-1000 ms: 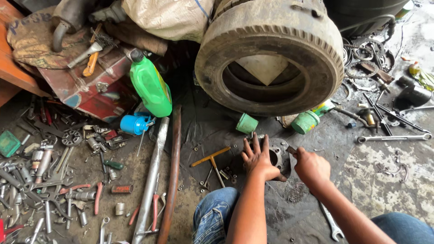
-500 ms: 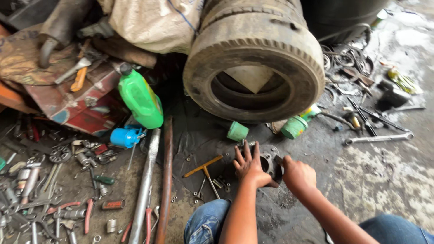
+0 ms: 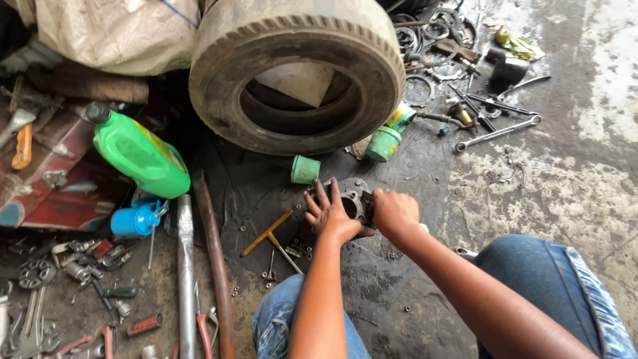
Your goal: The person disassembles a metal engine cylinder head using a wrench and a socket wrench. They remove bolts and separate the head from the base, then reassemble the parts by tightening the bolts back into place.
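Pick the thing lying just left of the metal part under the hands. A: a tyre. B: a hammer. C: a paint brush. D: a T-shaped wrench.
D: a T-shaped wrench with a yellowish handle lies on the dark floor just left of the left hand, which rests spread on the round metal part; the right hand sits at that part's right edge.

Just below the big tire [image 3: 297, 70], the left hand [image 3: 330, 216] lies flat with fingers spread, and the right hand [image 3: 395, 211] is curled into a fist beside it.
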